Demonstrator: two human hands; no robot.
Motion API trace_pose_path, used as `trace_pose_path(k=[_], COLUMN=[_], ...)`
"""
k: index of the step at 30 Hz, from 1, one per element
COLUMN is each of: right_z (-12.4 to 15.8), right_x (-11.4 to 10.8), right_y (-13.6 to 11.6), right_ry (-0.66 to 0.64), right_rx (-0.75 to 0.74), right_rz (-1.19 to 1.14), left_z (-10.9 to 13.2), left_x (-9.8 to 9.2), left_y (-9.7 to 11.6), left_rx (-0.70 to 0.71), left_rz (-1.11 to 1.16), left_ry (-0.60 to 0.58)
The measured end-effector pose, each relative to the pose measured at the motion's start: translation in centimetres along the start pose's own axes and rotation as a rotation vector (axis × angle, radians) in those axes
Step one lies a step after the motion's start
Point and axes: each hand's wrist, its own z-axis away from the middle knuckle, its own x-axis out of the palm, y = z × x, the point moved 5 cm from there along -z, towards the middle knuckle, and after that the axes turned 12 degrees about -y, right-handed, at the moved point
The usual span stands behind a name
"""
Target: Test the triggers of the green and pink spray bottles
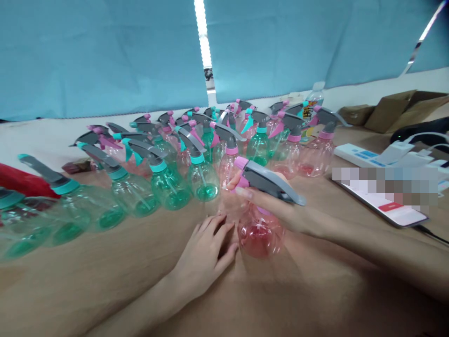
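Note:
A clear pink spray bottle (260, 236) with a pink collar and a grey and pink trigger head (270, 180) stands upright on the table in front of me. My right hand (277, 203) is wrapped round it just below the head, fingers at the pink trigger. Beside the bottle's left side, my left hand (208, 243) lies on the wooden table (140, 276), fingers loosely bent and thumb apart, with nothing visible in it. Just behind are another pink spray bottle (227, 168) and a green spray bottle (203, 180).
Several green and pink spray bottles (171, 187) crowd the table's back and left. At the right lie a phone (382, 201) and a white power strip (358, 154) with plugs and cables. A cardboard box (396, 110) and a labelled drink bottle (313, 100) stand behind. Red material (24, 180) shows far left.

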Motion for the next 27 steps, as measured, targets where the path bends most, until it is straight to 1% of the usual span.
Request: trace_pose_path(k=[4, 14, 27], right_z=[0.06, -0.08, -0.08], right_x=[-0.12, -0.31, -0.3], right_y=[0.0, -0.22, -0.22], right_ry=[0.022, 0.047, 0.031], right_rx=[-0.028, -0.038, -0.033], right_rz=[0.02, 0.108, 0.123], left_z=[0.05, -0.01, 0.11], left_x=[0.07, 0.0, -0.02], left_y=[-0.01, 0.01, 0.01], left_rx=[0.0, -0.003, 0.002], left_rz=[0.002, 0.007, -0.001], left_ry=[-0.004, -0.005, 0.004])
